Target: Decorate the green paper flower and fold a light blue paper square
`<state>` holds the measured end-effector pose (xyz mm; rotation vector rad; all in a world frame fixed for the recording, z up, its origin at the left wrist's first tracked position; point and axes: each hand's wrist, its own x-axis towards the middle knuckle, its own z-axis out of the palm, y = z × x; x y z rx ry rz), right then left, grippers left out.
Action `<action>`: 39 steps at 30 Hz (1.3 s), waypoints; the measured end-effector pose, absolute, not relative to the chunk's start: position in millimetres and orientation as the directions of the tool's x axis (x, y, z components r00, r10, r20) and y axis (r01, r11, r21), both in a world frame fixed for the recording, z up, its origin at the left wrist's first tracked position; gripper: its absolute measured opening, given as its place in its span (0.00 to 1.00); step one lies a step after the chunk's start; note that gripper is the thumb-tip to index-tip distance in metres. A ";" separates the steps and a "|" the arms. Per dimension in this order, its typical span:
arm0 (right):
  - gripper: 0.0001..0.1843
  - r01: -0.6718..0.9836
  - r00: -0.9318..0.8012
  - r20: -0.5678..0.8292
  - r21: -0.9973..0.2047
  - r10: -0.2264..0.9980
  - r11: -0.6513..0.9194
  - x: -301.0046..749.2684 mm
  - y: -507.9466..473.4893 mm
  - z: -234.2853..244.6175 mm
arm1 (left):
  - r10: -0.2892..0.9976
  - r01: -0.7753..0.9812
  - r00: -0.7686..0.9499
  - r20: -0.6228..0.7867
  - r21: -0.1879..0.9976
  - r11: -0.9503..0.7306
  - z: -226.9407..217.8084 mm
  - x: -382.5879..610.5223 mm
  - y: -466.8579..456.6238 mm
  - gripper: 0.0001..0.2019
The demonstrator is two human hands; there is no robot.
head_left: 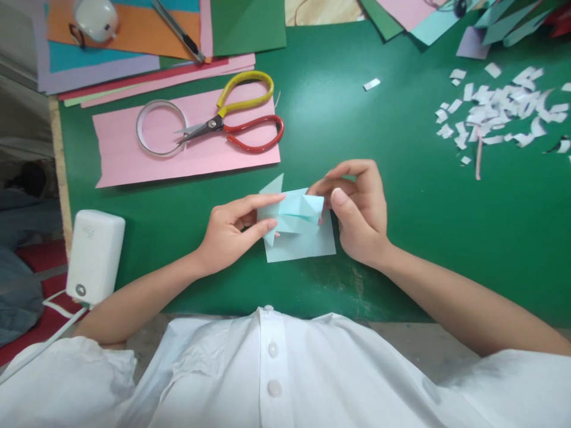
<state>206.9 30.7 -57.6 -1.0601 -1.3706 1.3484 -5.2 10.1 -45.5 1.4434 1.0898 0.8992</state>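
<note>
Between my hands is a folded piece of light blue paper with pointed flaps sticking out on its left side. My left hand pinches that left side between thumb and fingers. At the folded paper's right end is my right hand, its fingers curled behind the edge and its thumb raised apart from the paper. Those right fingertips are partly hidden, so I cannot see whether they grip it. Beneath the folded piece lies a flat light blue sheet on the green table.
Red-and-yellow-handled scissors and a tape roll lie on pink paper. Behind them are coloured sheets and a utility knife. White paper scraps are heaped at right. A white power bank sits at left.
</note>
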 end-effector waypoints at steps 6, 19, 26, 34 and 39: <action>0.14 0.111 -0.253 0.091 -0.986 0.963 0.122 208.6 29.2 -56.4 | 0.978 0.098 0.202 -0.045 0.995 0.026 -47.9 -3.6 11.9 0.21; 0.10 0.293 -0.326 0.167 -0.918 0.931 0.268 209.9 31.2 -47.2 | 0.968 0.157 0.244 -0.053 0.988 0.015 -47.2 -3.9 9.8 0.21; 0.24 0.348 -0.481 0.337 -0.774 0.810 0.529 208.9 29.0 -49.5 | 0.970 0.231 0.245 0.005 0.971 -0.063 -46.7 -3.2 7.9 0.21; 0.32 0.365 -0.568 0.375 -0.683 0.732 0.633 206.8 28.1 -52.6 | 0.860 0.461 0.372 0.349 0.735 -0.498 -48.0 -4.1 11.3 0.11; 0.34 0.416 -0.599 0.352 -0.631 0.719 0.655 206.0 27.1 -54.3 | 0.865 0.537 0.371 0.337 0.682 -0.496 -49.3 -3.7 8.9 0.14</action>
